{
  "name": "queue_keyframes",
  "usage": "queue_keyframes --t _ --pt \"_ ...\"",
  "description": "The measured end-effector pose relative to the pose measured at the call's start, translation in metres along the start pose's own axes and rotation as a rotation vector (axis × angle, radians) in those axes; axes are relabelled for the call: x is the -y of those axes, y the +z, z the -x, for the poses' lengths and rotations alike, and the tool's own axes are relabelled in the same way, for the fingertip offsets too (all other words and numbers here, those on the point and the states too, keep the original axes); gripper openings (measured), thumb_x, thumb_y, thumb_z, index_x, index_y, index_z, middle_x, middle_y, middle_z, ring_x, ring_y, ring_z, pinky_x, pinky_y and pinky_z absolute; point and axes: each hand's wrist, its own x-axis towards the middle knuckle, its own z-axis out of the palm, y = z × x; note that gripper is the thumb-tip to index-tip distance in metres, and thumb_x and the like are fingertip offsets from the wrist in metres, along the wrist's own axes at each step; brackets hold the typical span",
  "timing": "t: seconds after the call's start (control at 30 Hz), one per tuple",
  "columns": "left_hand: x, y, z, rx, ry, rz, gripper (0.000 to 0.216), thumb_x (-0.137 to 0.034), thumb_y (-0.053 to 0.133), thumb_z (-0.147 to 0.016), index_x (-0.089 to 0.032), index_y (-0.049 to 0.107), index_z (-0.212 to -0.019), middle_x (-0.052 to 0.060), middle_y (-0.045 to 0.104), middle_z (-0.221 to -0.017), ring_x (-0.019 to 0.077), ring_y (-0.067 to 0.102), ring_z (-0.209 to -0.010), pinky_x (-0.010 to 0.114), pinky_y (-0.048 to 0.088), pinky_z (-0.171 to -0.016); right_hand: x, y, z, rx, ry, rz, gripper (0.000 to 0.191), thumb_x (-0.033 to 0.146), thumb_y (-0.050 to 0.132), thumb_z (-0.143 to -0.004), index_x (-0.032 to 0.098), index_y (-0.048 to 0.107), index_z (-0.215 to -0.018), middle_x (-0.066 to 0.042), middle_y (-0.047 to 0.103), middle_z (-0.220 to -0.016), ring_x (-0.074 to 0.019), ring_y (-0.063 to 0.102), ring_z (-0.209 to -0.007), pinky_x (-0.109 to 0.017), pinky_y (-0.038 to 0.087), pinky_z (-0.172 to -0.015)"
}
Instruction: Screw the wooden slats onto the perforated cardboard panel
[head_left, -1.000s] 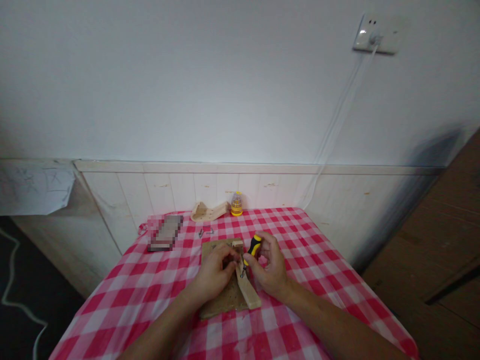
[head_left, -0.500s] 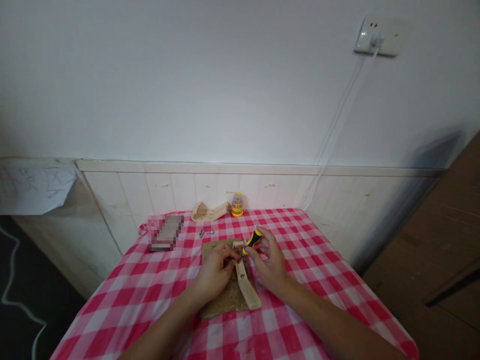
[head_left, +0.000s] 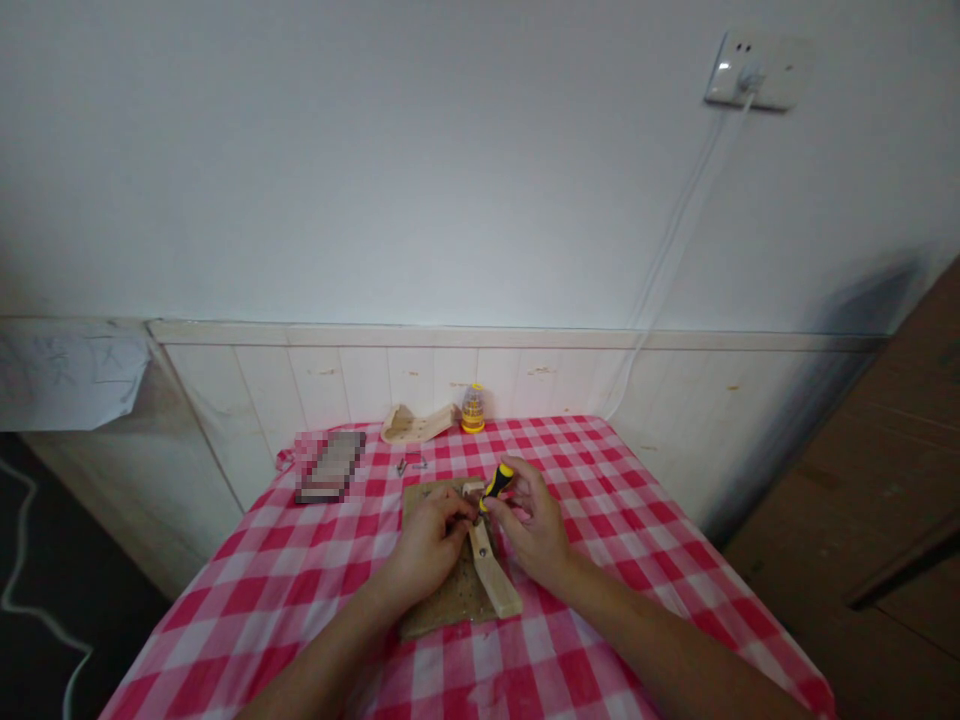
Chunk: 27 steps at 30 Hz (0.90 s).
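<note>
Right hand (head_left: 536, 525) grasping a yellow-black screwdriver (head_left: 496, 486), tip hidden; left hand (head_left: 433, 535) at the wooden piece (head_left: 496, 582), grip indeterminable. Rear of desk (head_left: 637, 530): yellow clear-domed container (head_left: 473, 410), contents indistinct.

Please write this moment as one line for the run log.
left hand: at wooden piece | right hand: holding screwdriver | board: under wooden piece

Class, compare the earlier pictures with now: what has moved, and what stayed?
The right hand has moved the screwdriver away from the screw, farther along the wooden piece, to beside the left hand. It keeps its hold. The left hand, board and yellow container stayed put.
</note>
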Motion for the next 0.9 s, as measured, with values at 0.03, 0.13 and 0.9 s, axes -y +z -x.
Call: queue_keyframes --t 0.03,0.13,0.9 --pt "0.000 0.000 0.000 0.001 -0.001 -0.001 0.019 -0.009 0.056 -0.085 -0.020 0.071 -0.086 0.007 0.070 -0.094 0.0242 0.065 -0.096 0.038 0.050 -0.088 0.000 0.000 0.000 -0.008 0.004 -0.006 0.045 0.023 0.068 -0.092 0.030 0.055 -0.135 -0.004 0.074 -0.107 -0.0185 0.076 -0.086 -0.029 0.064 -0.071" --pt "0.000 0.000 0.000 -0.002 -0.001 -0.003 0.018 -0.009 0.056 -0.086 -0.019 0.071 -0.084 0.007 0.069 -0.094 0.0241 0.064 -0.095 0.038 0.049 -0.086 -0.003 0.001 0.000 -0.031 0.008 -0.010 0.045 0.026 0.071 -0.090 0.029 0.056 -0.132 -0.003 0.075 -0.103 -0.0185 0.076 -0.083 -0.029 0.064 -0.070" --pt "-0.013 -0.006 0.005 0.150 0.084 0.078 0.017 -0.017 0.062 -0.088 -0.020 0.074 -0.075 0.006 0.066 -0.089 0.0221 0.062 -0.091 0.035 0.047 -0.083 0.011 -0.007 0.007 0.002 -0.097 0.031 0.048 0.024 0.063 -0.097 0.027 0.046 -0.142 -0.008 0.071 -0.109 -0.0195 0.073 -0.088 -0.033 0.063 -0.079"
